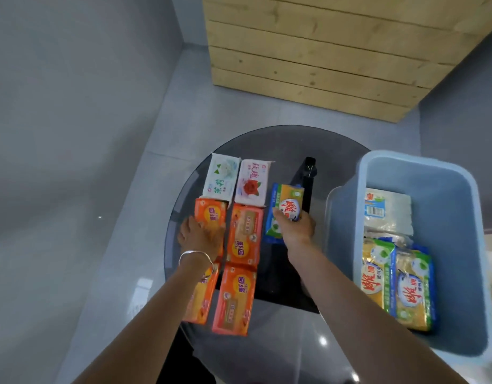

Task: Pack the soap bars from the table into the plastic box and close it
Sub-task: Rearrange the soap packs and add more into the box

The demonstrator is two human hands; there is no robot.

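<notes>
My right hand [296, 230] grips a yellow-green soap pack [286, 209] just above the round glass table [267, 142], left of the blue plastic box [447, 184]. The box is open and holds two like yellow-green packs [397, 284] and a pale wrapped pack [386, 209]. My left hand [202, 236] lies flat on an orange soap pack [210, 213]. Three more orange packs [243, 235] lie in two columns beneath and beside my left arm. A white-green pack [221, 176] and a pink rose pack [253, 182] lie at the far end.
The box's clear lid [337, 225] sits under or beside the box on its left. The table's black base [308, 173] shows through the glass. A wooden plank crate [322, 51] stands on the grey floor beyond the table.
</notes>
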